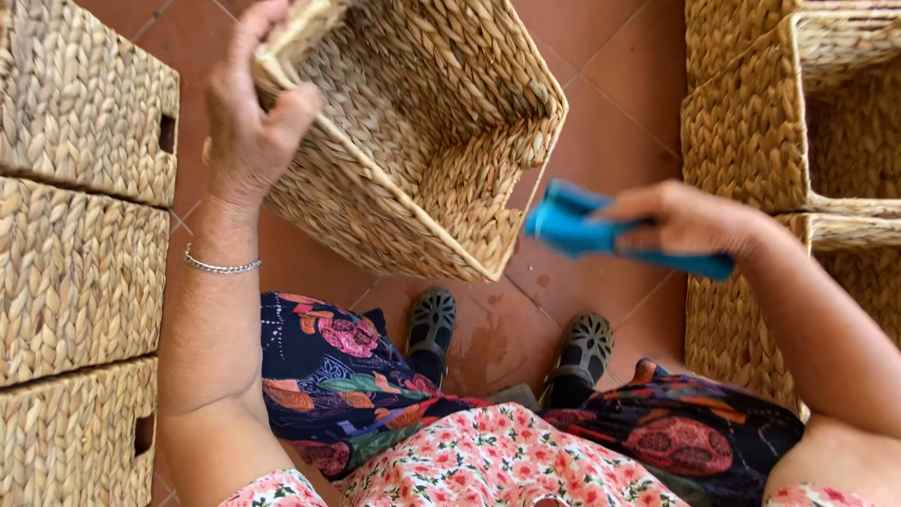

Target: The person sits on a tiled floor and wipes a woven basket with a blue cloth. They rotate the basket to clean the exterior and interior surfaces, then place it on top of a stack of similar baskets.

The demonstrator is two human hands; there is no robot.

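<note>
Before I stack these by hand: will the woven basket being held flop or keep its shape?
The woven basket probably keeps its shape: its rim stays straight while the left hand grips one edge. It seems light, tilted up by that hand alone. The coarse weave should resist slipping.

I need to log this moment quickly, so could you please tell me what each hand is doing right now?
Left hand: closed on the rim of the woven basket, holding it tilted.
Right hand: closed around a blue tool, blurred.
</note>
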